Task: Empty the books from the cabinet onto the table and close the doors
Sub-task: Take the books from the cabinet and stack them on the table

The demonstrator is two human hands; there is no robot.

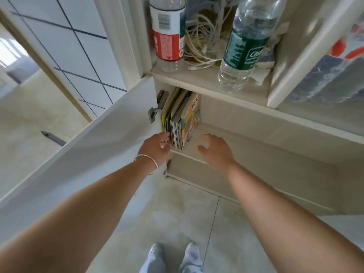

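Note:
A row of several thin books stands upright at the left end of the low cabinet shelf, the outermost with an orange cover. My left hand, a bangle on its wrist, is at the books' near left edge with its fingertips touching the spines. My right hand hovers open just right of the books, fingers spread and loosely curved, holding nothing. The white left cabinet door stands swung wide open; its hinge shows beside the books.
On the shelf above stand a bottle with a red label, a bottle with a green label and a tangle of white cables. A bar handle sits on the door's far side. Tiled floor and my feet lie below.

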